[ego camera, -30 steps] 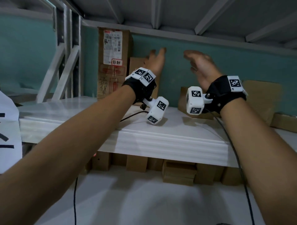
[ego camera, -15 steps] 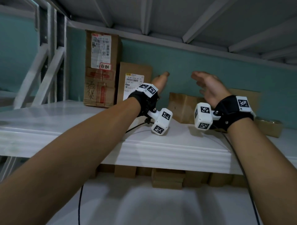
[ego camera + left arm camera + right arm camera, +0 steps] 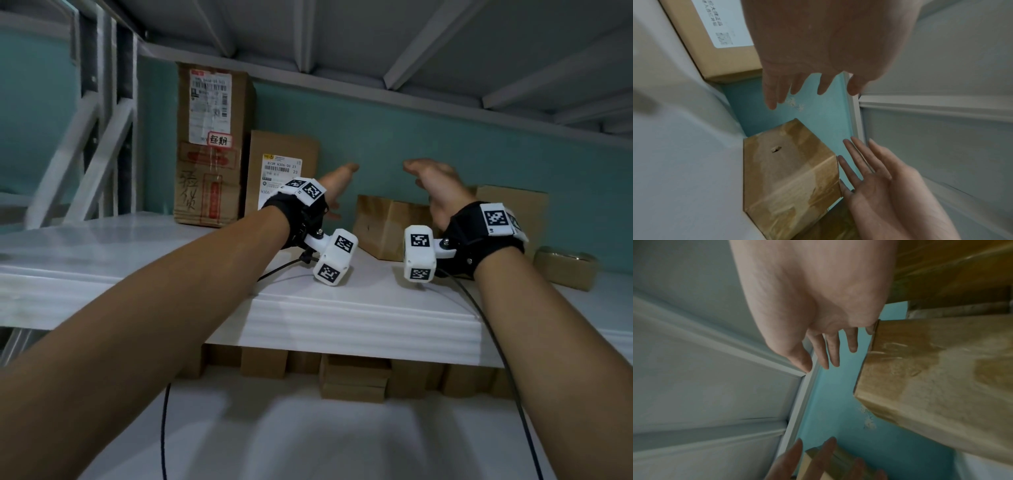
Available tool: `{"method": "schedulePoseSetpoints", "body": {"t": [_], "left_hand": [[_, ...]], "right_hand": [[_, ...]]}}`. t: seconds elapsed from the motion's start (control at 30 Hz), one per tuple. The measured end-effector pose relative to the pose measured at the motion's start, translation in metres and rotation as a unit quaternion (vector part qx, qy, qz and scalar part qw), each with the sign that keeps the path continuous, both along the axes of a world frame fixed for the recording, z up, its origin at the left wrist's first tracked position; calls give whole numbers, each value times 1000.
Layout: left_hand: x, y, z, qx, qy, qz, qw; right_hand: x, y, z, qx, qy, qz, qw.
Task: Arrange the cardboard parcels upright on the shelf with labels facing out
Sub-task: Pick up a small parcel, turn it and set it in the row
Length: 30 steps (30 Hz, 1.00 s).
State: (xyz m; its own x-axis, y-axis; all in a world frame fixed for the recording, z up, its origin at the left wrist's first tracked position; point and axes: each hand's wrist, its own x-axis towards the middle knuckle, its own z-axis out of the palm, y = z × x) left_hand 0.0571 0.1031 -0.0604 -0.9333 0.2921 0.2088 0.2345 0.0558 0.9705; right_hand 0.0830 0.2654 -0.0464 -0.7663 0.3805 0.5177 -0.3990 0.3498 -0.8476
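From the head view, your left hand (image 3: 337, 186) and right hand (image 3: 433, 185) are raised over the shelf (image 3: 205, 274), palms facing each other, fingers spread wide, holding nothing. Between and just behind them a plain box (image 3: 383, 226) lies low on the shelf against the teal wall (image 3: 428, 144). To its left two parcels stand upright with labels outward: a tall box (image 3: 212, 144) and a shorter labelled box (image 3: 281, 164), the latter just behind your left wrist. A bigger box (image 3: 513, 209) and a small flat one (image 3: 565, 267) sit to the right.

The left wrist view shows what the head view cannot: the plain box (image 3: 789, 178) has tape and a small hole in its face, and your right hand's fingertips (image 3: 840, 159) come very near its corner; whether they touch is unclear. Your left hand (image 3: 828, 40) is clear of it, fingers straight.

In the right wrist view, your right hand (image 3: 818, 296) is wide open beside the taped box (image 3: 931, 386), little finger right at its edge. Your left hand's fingers (image 3: 795, 454) show at the bottom.
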Motion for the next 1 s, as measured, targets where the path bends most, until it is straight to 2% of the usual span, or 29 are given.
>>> {"method": "schedulePoseSetpoints", "body": {"t": [0.2,0.33,0.47,0.73,1.0], "left_hand": [[-6,-7,-1,-15,16,61,998],[-8,-6,-2,-6,6,62,998],[-9,-7,0,-38,12,63,997],[-2,-8,-6,-76,-28,-7,997],[-2,-6,-5,-205,88,11,975]], "right_hand": [[-3,3,-3,-12,10,-17,1000],[-2,5,-1,-25,1,-48,999],[-2,2,-4,-41,-18,-49,998],[-1,-9,-8,-97,-54,19,994],[0,-14,-7,-177,-33,128,975]]}}
